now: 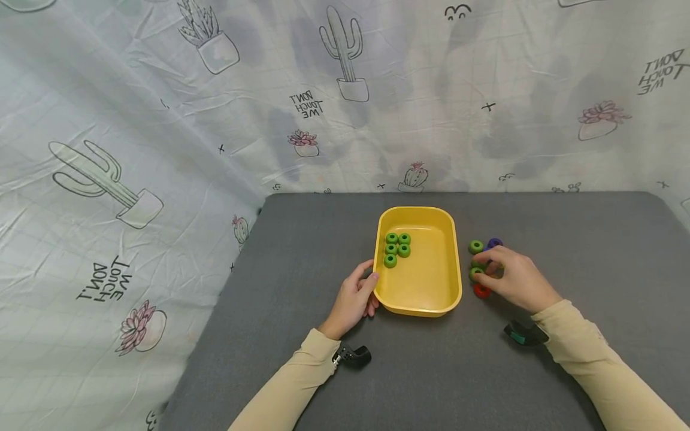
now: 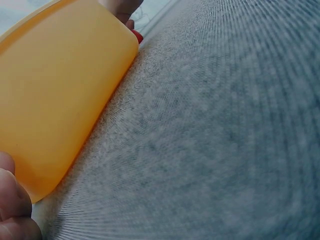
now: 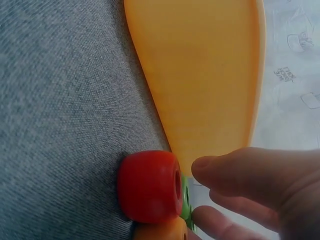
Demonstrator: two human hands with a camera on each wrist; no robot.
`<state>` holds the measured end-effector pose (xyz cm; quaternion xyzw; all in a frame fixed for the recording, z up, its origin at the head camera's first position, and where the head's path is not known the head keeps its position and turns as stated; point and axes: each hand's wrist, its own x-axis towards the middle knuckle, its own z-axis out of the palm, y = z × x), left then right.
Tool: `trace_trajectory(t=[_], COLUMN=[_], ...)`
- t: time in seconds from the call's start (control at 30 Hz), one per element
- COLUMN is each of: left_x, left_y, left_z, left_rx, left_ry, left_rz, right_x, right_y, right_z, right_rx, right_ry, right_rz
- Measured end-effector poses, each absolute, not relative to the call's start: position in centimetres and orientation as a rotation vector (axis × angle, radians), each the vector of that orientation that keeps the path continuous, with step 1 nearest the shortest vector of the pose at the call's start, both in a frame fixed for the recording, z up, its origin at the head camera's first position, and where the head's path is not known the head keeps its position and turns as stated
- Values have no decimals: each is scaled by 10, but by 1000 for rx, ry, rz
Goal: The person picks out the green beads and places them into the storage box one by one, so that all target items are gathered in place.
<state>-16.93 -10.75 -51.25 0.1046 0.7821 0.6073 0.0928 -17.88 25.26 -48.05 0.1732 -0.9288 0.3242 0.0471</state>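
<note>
A yellow tray (image 1: 431, 269) lies on the grey table, with several green beads (image 1: 404, 251) grouped in its left part. My left hand (image 1: 350, 302) holds the tray's left edge near the front corner, thumb at the rim and fingers outside the wall. To the right of the tray is a cluster of loose beads: a red bead (image 3: 150, 186), an orange bead (image 3: 162, 230), a blue bead (image 1: 495, 242) and several green ones, including a rear green bead (image 1: 476, 246). Over this cluster my right hand (image 1: 514, 278) has thumb and fingers apart, close to the green beads. It partly hides the cluster.
The grey table (image 1: 431, 383) reaches back to a white curtain (image 1: 420, 131) with cactus drawings, which also hangs along the left side. Dark wrist devices sit on both arms, such as the left wrist camera (image 1: 356, 357).
</note>
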Motion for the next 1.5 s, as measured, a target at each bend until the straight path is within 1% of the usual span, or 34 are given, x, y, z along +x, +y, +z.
trace_trajectory(t=[0.47,1.07,1.5], left_x=[-170,-170,-170], left_y=[-108,-108,-108], left_z=[-513,-511,-513], left_rx=[311,297,308], left_ry=[2321,2324,2334], left_rz=[1811,1818,1807], right_x=[-179,-174,-171], right_y=[246,232,227], right_z=[-484,-483,-484], right_rx=[629,593,582], right_ry=[-2833,-2874,-2851], right_rz=[954,675,673])
